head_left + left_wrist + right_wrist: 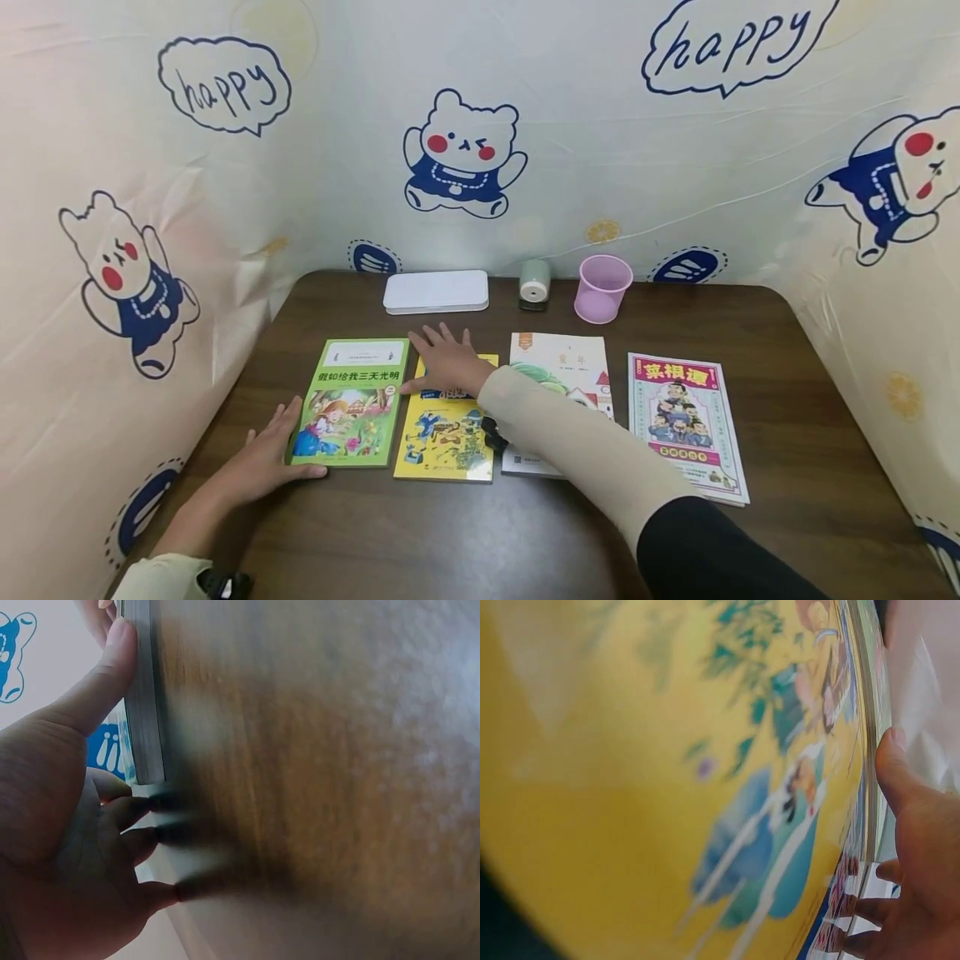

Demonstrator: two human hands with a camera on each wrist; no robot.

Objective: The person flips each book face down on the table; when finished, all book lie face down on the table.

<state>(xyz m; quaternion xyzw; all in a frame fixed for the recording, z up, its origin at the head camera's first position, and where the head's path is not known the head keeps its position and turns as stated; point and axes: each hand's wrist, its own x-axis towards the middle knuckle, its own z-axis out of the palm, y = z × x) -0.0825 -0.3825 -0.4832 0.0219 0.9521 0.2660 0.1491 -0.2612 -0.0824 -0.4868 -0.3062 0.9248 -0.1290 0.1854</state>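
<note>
In the head view, my left hand lies at the lower left corner of a green book with an illustrated cover. The left thumb touches the book's edge in the left wrist view, and the other fingers spread on the table. My right hand is spread over the top of a yellow book, its thumb by the green book's right edge. Seen from the right wrist, the hand is beside the book edges; whether its fingers press down I cannot tell.
Right of the yellow book lies a white book, partly under the right sleeve, then a pink-and-white book. Along the back of the brown table stand a white flat case, a green-grey sharpener-like object and a pink cup.
</note>
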